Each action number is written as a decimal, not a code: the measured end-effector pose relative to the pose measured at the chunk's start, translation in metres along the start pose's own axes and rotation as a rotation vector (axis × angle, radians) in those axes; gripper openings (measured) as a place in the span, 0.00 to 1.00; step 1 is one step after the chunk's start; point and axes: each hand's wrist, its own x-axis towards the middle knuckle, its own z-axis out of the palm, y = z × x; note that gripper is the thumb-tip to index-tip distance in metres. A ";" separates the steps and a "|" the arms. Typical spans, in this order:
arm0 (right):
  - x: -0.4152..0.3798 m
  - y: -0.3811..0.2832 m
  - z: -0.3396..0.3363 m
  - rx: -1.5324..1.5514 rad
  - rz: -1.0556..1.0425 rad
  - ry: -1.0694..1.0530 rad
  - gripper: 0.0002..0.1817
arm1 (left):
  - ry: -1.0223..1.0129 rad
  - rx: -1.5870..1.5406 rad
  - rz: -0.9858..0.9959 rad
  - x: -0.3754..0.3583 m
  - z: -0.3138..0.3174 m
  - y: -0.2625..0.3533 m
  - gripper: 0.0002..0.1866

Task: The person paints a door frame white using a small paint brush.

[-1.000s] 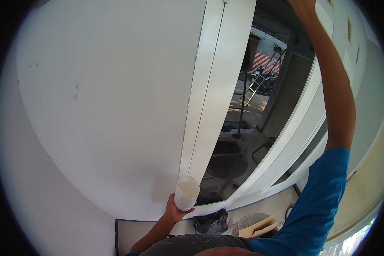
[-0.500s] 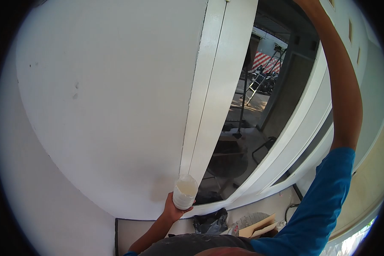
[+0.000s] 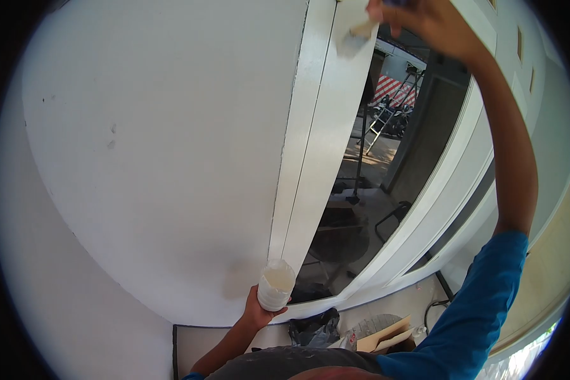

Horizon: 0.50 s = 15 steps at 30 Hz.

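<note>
My left hand is wrapped round a cut-off plastic container with pale paint inside, held low in front of the frame's lower end. High up, my right hand grips a paintbrush, its bristles against the white window frame; hand and brush are slightly blurred. Right of that frame piece is the dark glass pane, reflecting a ladder and a red-and-white striped panel.
A white wall with a few small marks fills the left side. On the floor below lie a black plastic bag and pieces of cardboard. More white framing runs along the right.
My right hand has come down and left from the top edge, bringing the brush into view on the frame. My left hand and the container stay almost where they were.
</note>
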 end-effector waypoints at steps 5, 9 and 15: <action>0.055 0.024 -0.049 -0.120 -0.209 0.411 0.10 | -0.018 -0.018 -0.001 0.001 0.000 0.000 0.28; 0.043 0.015 -0.023 -0.523 -0.319 0.689 0.09 | -0.011 -0.004 0.000 0.005 -0.005 -0.002 0.28; -0.026 0.000 0.043 -0.625 -0.514 0.229 0.08 | -0.007 -0.033 -0.010 0.003 -0.005 -0.001 0.28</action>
